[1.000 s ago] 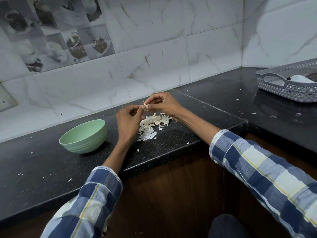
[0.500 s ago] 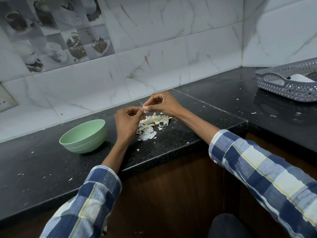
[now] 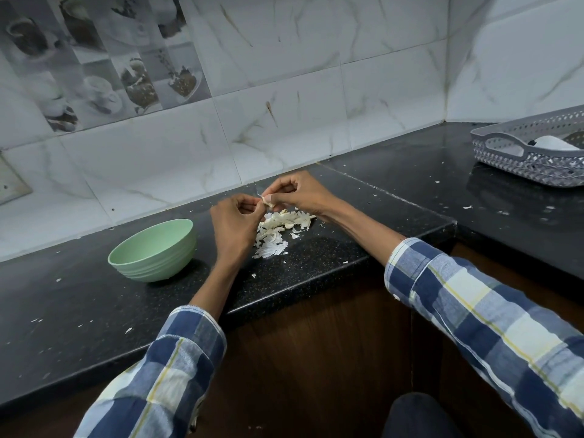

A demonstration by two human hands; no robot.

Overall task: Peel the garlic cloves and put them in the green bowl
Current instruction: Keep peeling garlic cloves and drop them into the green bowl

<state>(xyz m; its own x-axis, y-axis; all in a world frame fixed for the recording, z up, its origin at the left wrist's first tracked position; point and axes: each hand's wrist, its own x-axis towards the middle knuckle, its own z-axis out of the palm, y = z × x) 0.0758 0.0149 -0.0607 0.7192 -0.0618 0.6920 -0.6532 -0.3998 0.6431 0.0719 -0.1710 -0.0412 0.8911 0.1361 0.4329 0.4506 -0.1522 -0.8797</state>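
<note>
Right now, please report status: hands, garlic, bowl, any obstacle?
Left hand and right hand both pinch one garlic clove above the peel pile. Green bowl stands left of the hands, path unobstructed.

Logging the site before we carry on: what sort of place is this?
Most likely a home kitchen: a black stone countertop against a marble-tiled wall with food-print tiles, with a green bowl and garlic skins.

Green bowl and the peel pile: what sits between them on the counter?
In the head view, only the left hand and its wrist cross between the green bowl and the peel pile; otherwise bare black counter.
</note>
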